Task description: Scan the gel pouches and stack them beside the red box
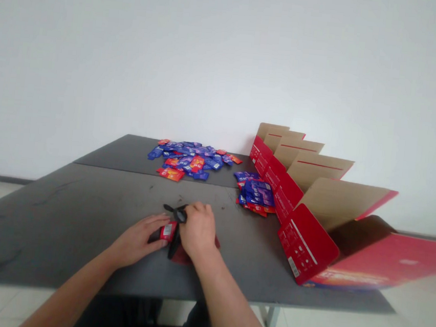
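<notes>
On your right, a row of open red cartons (287, 192) runs along the table's side, the nearest carton (382, 259) standing close to the front edge with its flaps spread, so it blocks that side. A small stack of sachets (258, 192) sits just beside the row, and a loose, wide pile of sachets (187, 161) lies ahead of you, near the pale wall (213, 55). Your left hand (139, 241) has thumb and fingers about a red packet (168, 230) with a white label, just above the tabletop near the front edge. Your right hand (199, 228) is closed around a black tool (179, 215), its grip partly hidden; a dull reddish piece (181, 255) shows beneath. The sachets are flat, glossy, blue and orange-red; the cartons are printed board, plain brown inside. The dark grey table (82, 212) looks smooth with faint scuffs, and a straight seam crosses it before the far pile. Bare tabletop stretches widely to your left and between your hands and that pile.
</notes>
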The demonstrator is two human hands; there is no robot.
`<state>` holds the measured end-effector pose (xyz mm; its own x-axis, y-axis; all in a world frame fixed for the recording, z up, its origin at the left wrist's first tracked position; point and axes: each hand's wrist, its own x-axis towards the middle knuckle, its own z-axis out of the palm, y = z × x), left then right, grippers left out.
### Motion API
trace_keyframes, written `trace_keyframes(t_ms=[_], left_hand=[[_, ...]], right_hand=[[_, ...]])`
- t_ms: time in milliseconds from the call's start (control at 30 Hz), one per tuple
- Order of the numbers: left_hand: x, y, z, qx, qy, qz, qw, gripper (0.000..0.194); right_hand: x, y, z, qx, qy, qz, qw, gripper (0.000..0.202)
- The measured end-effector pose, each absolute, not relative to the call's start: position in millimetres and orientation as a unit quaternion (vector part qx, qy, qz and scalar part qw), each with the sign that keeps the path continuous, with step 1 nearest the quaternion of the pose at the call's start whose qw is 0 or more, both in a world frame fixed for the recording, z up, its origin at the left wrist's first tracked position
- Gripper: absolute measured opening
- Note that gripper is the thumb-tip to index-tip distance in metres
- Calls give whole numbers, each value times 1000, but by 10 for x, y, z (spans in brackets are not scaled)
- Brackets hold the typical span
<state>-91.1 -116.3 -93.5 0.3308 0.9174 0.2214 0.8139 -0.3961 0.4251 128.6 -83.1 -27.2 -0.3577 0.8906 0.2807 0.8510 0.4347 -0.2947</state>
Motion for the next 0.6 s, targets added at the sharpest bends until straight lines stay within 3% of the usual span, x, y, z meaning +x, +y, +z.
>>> trace_keyframes(t_ms=[167, 367, 600], left_hand=[[-891, -1176, -914, 799, 547, 211, 133, 54], [-908, -1190, -900, 799, 556, 190, 128, 56], [-968, -1143, -856, 809, 555, 141, 131, 59]], right_hand=[[1022, -984, -478, -502, -845, 71, 169, 25], [1988, -649, -512, -633, -765, 53, 107, 18], [2345, -905, -626, -668, -722, 39, 173, 20]])
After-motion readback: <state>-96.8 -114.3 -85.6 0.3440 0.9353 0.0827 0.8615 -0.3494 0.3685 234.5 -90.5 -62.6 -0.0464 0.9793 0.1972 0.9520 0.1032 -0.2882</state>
